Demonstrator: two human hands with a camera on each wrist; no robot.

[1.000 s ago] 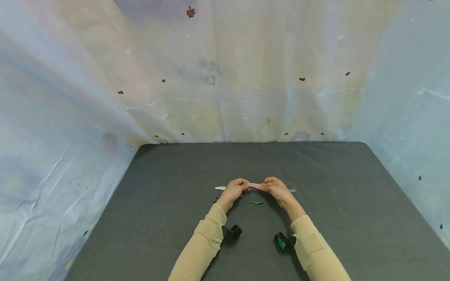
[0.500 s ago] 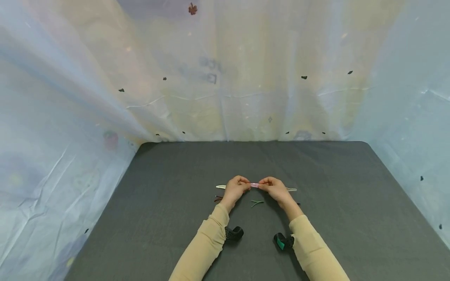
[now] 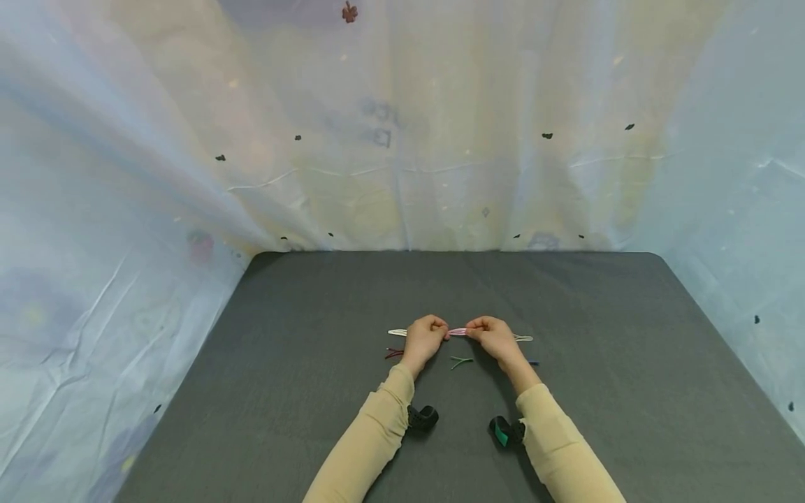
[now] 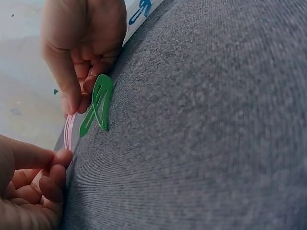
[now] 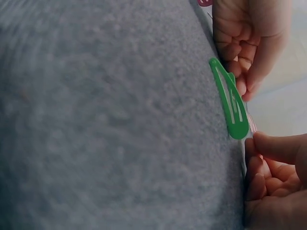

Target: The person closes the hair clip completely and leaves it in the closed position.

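A pink hair clip point(image 3: 458, 332) is stretched between the two hands at the middle of the table. My left hand point(image 3: 425, 341) pinches its left end between thumb and fingers, and my right hand point(image 3: 495, 338) pinches its right end. In the left wrist view the pink clip point(image 4: 69, 132) shows between both sets of fingertips. Nearer the body than the hands lies a green hair clip point(image 3: 461, 362), its two parts spread apart; the right wrist view shows this green clip point(image 5: 231, 100) large beside the fingers.
On the dark grey table point(image 3: 314, 307), a white clip point(image 3: 397, 332) and a dark red clip point(image 3: 394, 353) lie left of the left hand. A pale clip point(image 3: 523, 338) and a blue one point(image 3: 534, 362) lie right of the right hand. A patterned curtain point(image 3: 440, 126) hangs behind.
Both hands keep their pinch on the pink clip and have barely moved. The head view has shifted slightly, and more of the dark red and blue clips shows beside the wrists.
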